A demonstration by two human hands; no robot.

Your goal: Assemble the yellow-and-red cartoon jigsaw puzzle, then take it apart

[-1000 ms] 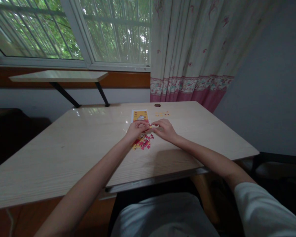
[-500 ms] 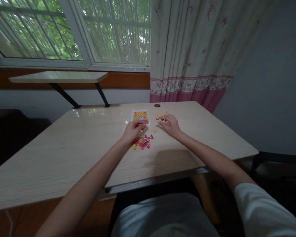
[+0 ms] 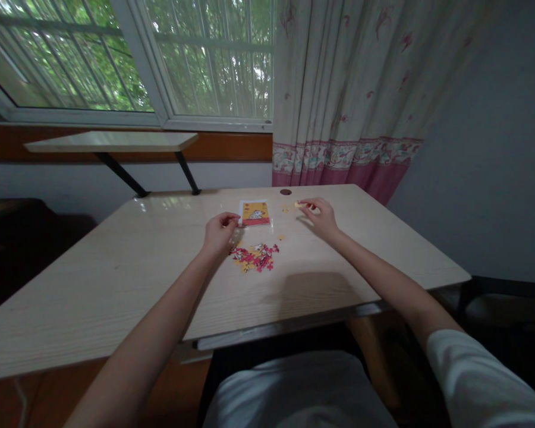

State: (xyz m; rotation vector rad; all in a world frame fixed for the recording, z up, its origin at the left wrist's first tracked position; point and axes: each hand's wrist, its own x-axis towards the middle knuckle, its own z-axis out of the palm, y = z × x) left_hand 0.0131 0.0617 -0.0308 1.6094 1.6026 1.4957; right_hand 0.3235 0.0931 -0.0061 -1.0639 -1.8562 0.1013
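My right hand (image 3: 321, 219) pinches a small yellow jigsaw puzzle piece (image 3: 299, 204) between thumb and fingers, just over the table. A few loose yellow pieces (image 3: 286, 208) lie to its left. My left hand (image 3: 219, 230) has its fingertips pressed together beside the lower left corner of a picture card (image 3: 255, 213); what they hold, if anything, is hidden. The card shows a white animal on yellow and red. In front of it spreads a pile of red, yellow and white puzzle pieces (image 3: 256, 257), close to the left hand. A single yellow piece (image 3: 281, 238) sits apart from the pile.
The pale wooden desk (image 3: 160, 267) has a round cable hole (image 3: 286, 192) near its back edge. At the back left a raised shelf (image 3: 116, 141) stands on black legs. Behind are a barred window and a floral curtain (image 3: 348, 119).
My left hand has moved left, uncovering the card's lower part and more of the pile. The right hand has shifted right and slightly away from me, and a yellow piece now shows at its fingertips.
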